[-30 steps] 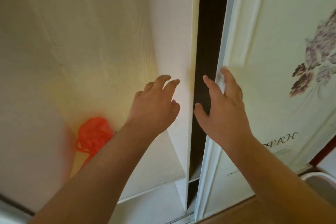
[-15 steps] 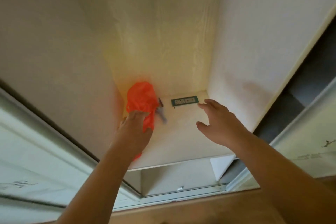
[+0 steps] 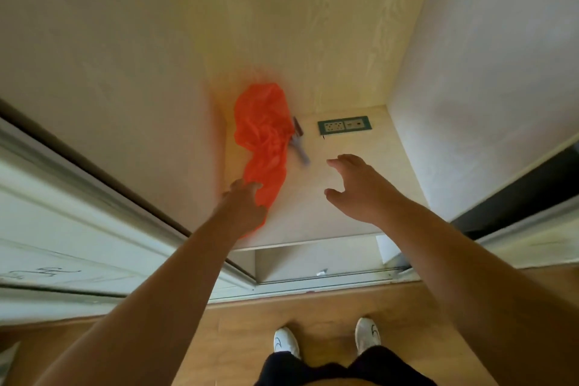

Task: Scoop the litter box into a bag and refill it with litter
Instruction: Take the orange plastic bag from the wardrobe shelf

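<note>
A crumpled orange plastic bag [image 3: 264, 131] lies on a pale wooden shelf [image 3: 354, 216] inside an open wardrobe, at the shelf's left side. My left hand [image 3: 242, 207] rests on the bag's near end, its fingers touching the plastic; whether they grip it is unclear. My right hand [image 3: 360, 188] hovers over the shelf to the right of the bag, fingers spread, holding nothing. A small grey-blue tool [image 3: 299, 147] sticks out from behind the bag. No litter box or litter is in view.
A green socket panel [image 3: 344, 125] sits at the back of the shelf. Sliding door frames [image 3: 103, 222] flank the opening left and right. A lower compartment [image 3: 313, 263] shows under the shelf. My white shoes [image 3: 327, 340] stand on the wooden floor.
The view swung from the wardrobe's divider down to the shelf. Both hands dropped from the door edge toward the shelf, and my left hand reached the orange bag.
</note>
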Demonstrator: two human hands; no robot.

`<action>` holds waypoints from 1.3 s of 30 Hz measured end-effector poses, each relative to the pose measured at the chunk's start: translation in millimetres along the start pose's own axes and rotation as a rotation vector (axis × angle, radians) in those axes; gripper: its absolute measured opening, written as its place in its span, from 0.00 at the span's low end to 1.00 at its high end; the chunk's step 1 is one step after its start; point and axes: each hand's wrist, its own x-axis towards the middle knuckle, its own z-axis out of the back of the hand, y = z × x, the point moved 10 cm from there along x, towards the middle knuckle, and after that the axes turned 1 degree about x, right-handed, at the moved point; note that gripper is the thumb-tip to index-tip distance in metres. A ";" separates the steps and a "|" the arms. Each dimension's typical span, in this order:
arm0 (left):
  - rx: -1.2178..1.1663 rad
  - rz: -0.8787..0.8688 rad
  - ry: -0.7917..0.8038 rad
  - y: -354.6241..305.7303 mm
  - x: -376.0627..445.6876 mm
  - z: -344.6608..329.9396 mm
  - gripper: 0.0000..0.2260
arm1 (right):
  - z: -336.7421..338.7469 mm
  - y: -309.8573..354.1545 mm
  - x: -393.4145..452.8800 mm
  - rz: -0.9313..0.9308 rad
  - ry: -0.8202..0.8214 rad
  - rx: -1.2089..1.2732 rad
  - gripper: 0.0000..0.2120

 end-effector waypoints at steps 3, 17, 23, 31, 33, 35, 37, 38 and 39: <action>-0.010 0.105 0.082 24.5 23.0 -37.4 0.29 | -16.3 -10.1 11.0 -0.011 0.063 0.016 0.33; 0.117 0.237 0.348 52.9 66.4 -138.3 0.26 | -63.7 -20.2 47.8 0.003 0.180 0.001 0.34; 0.204 0.220 0.412 58.2 68.3 -164.2 0.26 | -92.2 -28.8 52.3 -0.002 0.236 -0.007 0.34; 0.297 0.344 0.402 95.6 63.0 -156.6 0.29 | -109.8 -19.0 55.8 0.021 0.264 -0.002 0.34; 0.274 0.331 0.369 93.5 61.5 -149.1 0.27 | -106.3 -16.8 53.8 0.025 0.255 0.011 0.34; 0.206 0.330 0.282 81.9 59.6 -128.5 0.25 | -98.7 -14.6 51.7 0.031 0.240 0.026 0.34; 0.132 0.266 0.126 59.1 57.7 -94.9 0.23 | -85.2 -10.3 50.0 0.059 0.208 0.033 0.34; 0.094 0.209 0.036 44.8 56.3 -75.7 0.22 | -75.8 -7.6 49.0 0.075 0.186 0.037 0.34; 0.042 0.156 -0.039 30.4 52.4 -56.1 0.21 | -65.1 -3.7 47.8 0.091 0.164 0.049 0.34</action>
